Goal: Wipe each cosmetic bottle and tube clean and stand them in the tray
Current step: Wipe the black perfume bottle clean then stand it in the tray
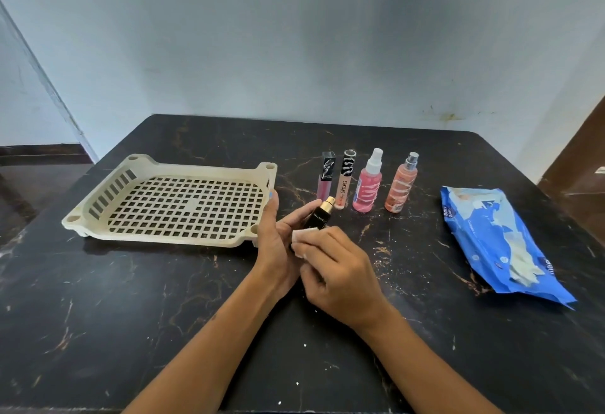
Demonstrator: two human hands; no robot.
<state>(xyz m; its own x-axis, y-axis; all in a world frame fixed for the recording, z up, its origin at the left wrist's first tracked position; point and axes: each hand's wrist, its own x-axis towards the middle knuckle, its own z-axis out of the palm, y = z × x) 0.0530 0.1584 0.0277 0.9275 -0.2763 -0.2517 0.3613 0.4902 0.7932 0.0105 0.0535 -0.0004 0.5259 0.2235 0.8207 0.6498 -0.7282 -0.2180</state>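
My left hand (276,249) holds a small black bottle with a gold top (319,217), tilted, just right of the cream perforated tray (98,217). My right hand (340,279) presses a white wipe (301,238) against the bottle's lower part. Behind the hands stand a dark pink lip gloss tube (325,181), a peach lip gloss tube (343,184), a pink spray bottle (368,184) and an orange spray bottle (401,184), all upright in a row on the table. Nothing stands in the tray.
A blue pack of wet wipes (491,243) lies at the right on the dark marbled table (163,315). A pale wall runs behind the table's far edge. A brown door or panel (582,168) shows at the far right.
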